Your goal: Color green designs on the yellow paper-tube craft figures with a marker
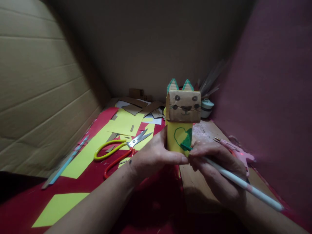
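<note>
A cardboard cat figure (183, 106) stands at the centre, with a brown box head, green-edged ears and a drawn face. Its yellow body (175, 135) carries a green heart outline, partly filled in. My left hand (153, 156) wraps around the base of the yellow body and steadies it. My right hand (216, 169) grips a white marker (243, 183) with a green tip, and the tip touches the heart's lower right.
Scissors with yellow and red handles (122, 148) lie left of the figure on yellow paper sheets (97, 146) over a red surface. Cardboard scraps (143, 109) litter the back. A pink glue gun (240, 154) lies at right. Cardboard walls stand left and behind.
</note>
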{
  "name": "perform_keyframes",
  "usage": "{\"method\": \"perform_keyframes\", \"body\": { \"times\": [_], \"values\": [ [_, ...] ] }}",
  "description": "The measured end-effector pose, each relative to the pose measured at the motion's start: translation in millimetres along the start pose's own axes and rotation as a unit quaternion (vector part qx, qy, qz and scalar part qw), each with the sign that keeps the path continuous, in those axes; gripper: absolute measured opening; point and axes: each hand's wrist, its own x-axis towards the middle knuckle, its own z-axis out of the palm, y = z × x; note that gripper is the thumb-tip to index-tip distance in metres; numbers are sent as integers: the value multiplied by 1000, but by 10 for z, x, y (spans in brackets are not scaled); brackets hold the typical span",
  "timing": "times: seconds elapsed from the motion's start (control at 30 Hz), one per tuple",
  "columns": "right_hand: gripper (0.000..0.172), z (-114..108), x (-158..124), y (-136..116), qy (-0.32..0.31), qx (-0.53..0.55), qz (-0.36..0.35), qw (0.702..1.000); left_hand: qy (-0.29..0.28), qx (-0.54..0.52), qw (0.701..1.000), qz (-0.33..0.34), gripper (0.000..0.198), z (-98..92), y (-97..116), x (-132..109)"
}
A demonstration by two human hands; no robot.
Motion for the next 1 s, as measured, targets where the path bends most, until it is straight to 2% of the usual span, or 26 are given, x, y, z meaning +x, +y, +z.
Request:
{"method": "perform_keyframes", "body": {
  "times": [0.13, 0.3, 0.5, 0.7, 0.83, 1.0],
  "values": [
    [28, 6, -16, 14, 15, -24, -4, 1000, 5, 7, 1000, 0, 58, 12, 3, -12],
    [27, 16, -24, 10, 38, -30, 0, 999, -36, 10, 999, 11, 43, 26, 8, -9],
    [27, 30, -42, 23, 47, -1, 15, 999, -11, 22, 1000, 12, 51, 11, -5, -14],
    [30, 16, -55, 30, 43, 3, 24, 999, -47, 20, 999, 16, 39, 21, 10, -7],
    [29, 15, -47, 13, 42, -2, 12, 999, -16, 1, 1000, 7, 53, 32, 7, -8],
    [29, 13, -16, 6, 32, -23, -4, 999, -6, 5, 1000, -7, 62, 26, 7, -24]
  ]
}}
